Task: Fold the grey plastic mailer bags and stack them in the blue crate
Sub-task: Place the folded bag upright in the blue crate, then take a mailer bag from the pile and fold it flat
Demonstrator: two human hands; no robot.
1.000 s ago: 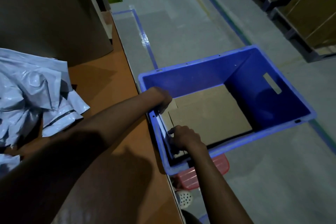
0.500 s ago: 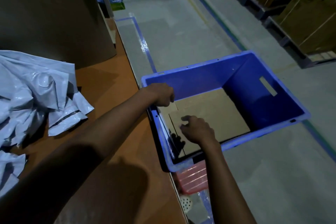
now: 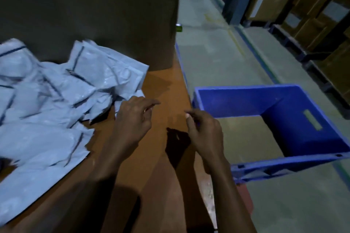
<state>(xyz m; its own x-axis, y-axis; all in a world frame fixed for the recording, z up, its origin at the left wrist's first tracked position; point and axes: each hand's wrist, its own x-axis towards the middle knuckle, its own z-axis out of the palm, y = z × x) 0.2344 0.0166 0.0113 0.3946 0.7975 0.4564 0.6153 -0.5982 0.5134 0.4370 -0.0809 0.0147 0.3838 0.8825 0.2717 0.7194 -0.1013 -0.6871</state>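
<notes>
Hovering over the surface near its right edge: left hand with fingers loosely spread, right hand loosely curled, both holding nothing. The loose pile of grey mailer bags lies to the left, its nearest corner just beside the left hand, so the left hand is nearer for the next pick. Off the right edge, the blue crate shows only a cardboard sheet; its near-left inside is hidden.

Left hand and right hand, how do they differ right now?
The left hand is at the edge of the grey mailer bags, fingers fairly straight; the right hand is by the blue crate, fingers loosely curled. Both are over the orange table and hold nothing.
</notes>
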